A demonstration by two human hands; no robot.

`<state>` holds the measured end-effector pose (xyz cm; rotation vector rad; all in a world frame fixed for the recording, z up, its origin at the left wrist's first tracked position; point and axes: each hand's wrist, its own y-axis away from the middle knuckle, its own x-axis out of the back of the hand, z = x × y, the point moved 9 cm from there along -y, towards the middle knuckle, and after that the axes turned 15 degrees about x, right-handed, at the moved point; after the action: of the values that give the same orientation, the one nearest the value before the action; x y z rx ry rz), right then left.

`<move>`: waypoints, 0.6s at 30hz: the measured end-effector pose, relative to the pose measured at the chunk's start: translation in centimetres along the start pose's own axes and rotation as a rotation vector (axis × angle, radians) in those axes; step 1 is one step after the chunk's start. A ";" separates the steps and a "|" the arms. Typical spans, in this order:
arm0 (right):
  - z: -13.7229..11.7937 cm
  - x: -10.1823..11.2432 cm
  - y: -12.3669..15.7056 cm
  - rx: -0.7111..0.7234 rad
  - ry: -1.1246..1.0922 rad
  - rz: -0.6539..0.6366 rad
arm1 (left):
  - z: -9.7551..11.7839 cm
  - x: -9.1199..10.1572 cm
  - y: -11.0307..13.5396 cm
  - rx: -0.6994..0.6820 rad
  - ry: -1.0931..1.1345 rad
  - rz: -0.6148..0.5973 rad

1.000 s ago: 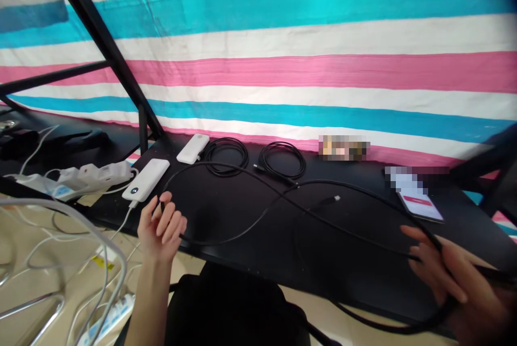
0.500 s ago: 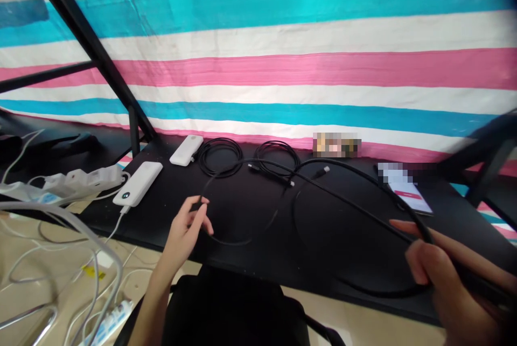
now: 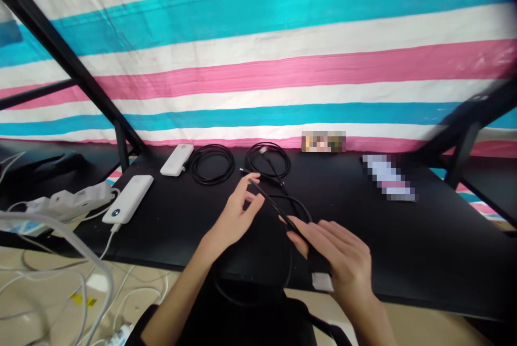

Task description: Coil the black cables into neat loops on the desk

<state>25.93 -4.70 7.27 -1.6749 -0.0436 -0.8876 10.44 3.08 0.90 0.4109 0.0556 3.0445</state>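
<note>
My right hand (image 3: 341, 254) is closed around part of a black USB cable (image 3: 270, 199), and a silver USB plug (image 3: 322, 281) sticks out below its palm. At the cable's upper stretch, my left hand (image 3: 234, 214) has its fingers curled around it, the thumb a little apart from the index fingertip. A loop of the same cable hangs below my hands over the table's front edge. Behind them lie two coiled black cables, a left coil (image 3: 211, 181) and a right coil (image 3: 288, 165) with its plug ends showing.
On the black table (image 3: 404, 254) lie two white power banks, one at the back (image 3: 176, 160) and one nearer (image 3: 128, 199) with a white cable plugged in. A blurred phone (image 3: 388, 178) rests at the right. White power strips (image 3: 76, 199) and cables crowd the left.
My right hand has come in from the far right to the middle with the cable. My left hand has moved right and up, and the wide loop between them has drawn smaller.
</note>
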 end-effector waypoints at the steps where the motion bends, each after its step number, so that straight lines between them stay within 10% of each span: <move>1: 0.5 0.2 0.1 -0.038 -0.035 0.010 | -0.4 -0.5 -0.2 0.016 0.029 -0.025; 11: 4.3 0.0 1.3 -0.390 -0.681 0.029 | -0.5 0.6 0.4 -0.083 0.375 -0.027; 18: 7.0 4.8 3.4 -0.516 -0.352 0.352 | -3.1 1.0 0.4 0.007 0.158 0.067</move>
<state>34.62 -1.80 7.00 -2.2184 0.2541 -0.3417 8.60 2.72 -1.78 0.1751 0.0618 3.1371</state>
